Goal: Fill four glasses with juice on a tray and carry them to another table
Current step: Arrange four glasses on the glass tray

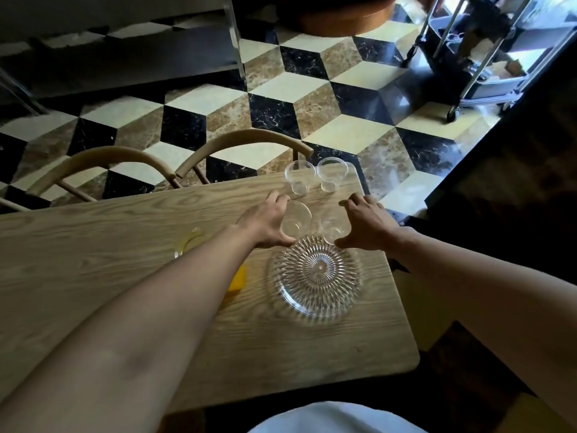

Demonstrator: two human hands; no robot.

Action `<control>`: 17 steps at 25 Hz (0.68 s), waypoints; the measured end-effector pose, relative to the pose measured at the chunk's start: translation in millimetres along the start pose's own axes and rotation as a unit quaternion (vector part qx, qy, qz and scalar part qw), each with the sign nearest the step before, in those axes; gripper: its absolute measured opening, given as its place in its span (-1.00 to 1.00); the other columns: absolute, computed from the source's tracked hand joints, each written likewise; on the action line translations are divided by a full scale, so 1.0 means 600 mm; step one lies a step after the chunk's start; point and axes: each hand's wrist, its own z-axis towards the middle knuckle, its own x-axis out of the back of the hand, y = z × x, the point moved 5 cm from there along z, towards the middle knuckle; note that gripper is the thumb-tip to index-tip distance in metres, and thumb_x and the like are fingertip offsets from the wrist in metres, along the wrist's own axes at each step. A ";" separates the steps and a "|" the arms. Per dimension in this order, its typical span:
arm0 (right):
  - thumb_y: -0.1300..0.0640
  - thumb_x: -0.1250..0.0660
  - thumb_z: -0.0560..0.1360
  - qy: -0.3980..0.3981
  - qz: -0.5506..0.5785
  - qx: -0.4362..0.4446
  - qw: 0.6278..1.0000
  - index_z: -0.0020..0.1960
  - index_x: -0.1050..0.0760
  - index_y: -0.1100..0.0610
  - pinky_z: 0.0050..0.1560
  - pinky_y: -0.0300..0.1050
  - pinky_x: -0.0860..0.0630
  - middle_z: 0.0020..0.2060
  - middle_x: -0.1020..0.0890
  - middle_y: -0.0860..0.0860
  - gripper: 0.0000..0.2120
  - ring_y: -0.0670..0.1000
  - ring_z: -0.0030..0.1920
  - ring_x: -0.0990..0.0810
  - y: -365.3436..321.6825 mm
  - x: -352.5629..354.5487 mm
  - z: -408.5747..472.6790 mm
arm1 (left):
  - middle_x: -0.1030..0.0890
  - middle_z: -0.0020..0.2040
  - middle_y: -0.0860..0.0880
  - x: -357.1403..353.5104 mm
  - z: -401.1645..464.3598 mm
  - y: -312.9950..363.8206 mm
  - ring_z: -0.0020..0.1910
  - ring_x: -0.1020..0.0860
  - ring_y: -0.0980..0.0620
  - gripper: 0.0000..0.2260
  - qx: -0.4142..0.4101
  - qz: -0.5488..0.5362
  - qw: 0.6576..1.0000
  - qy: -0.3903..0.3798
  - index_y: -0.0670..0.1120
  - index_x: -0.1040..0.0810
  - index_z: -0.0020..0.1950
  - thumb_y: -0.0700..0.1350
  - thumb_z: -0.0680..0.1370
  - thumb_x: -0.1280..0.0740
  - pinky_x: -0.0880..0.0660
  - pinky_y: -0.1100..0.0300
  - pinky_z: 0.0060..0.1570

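Wood-grain tabletop [93,276] was seen over a chequered floor. Nearest, near the right edge, an empty ribbed glass tray [317,276] lay: stiff, slippery, best lifted under its rim. Just beyond, two glasses [295,220] were cupped by the left hand [265,220] and right hand [368,223], fingers curled around light, breakable walls. Two more [331,175] stood at the far corner.

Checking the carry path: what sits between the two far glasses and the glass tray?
In the head view, the two near glasses, each gripped by a hand: left hand, right hand. Far glasses; tray.
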 end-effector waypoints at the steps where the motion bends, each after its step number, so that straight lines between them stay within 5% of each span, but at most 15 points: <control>1: -0.34 -0.56 0.24 -0.005 -0.001 0.002 1.000 0.55 -0.28 0.14 0.34 0.21 -0.47 0.38 -0.44 0.11 0.05 0.19 0.37 -0.40 0.005 -0.008 -0.001 | -0.33 0.57 -0.15 -0.020 -0.002 0.005 0.42 -0.51 -0.22 -0.03 0.005 0.003 1.000 -0.010 -0.17 -0.25 0.63 0.16 0.40 -0.64 -0.58 -0.13 0.29; 4: -0.32 -0.56 0.24 -0.017 0.003 0.007 1.000 0.54 -0.29 0.13 0.35 0.21 -0.44 0.37 -0.44 0.12 0.04 0.22 0.37 -0.41 0.016 -0.032 -0.001 | -0.34 0.52 -0.13 -0.070 -0.003 0.009 0.37 -0.53 -0.23 -0.07 0.020 -0.004 0.999 -0.027 -0.15 -0.25 0.61 0.16 0.41 -0.62 -0.59 -0.13 0.20; 17: -0.25 -0.58 0.24 -0.055 0.030 0.020 0.998 0.54 -0.28 0.12 0.33 0.21 -0.48 0.37 -0.42 0.12 0.02 0.22 0.39 -0.39 0.031 -0.102 0.026 | -0.39 0.50 -0.14 -0.166 0.028 0.001 0.48 -0.44 -0.22 -0.13 0.066 -0.053 0.996 -0.030 -0.13 -0.25 0.61 0.08 0.43 -0.60 -0.47 -0.09 0.40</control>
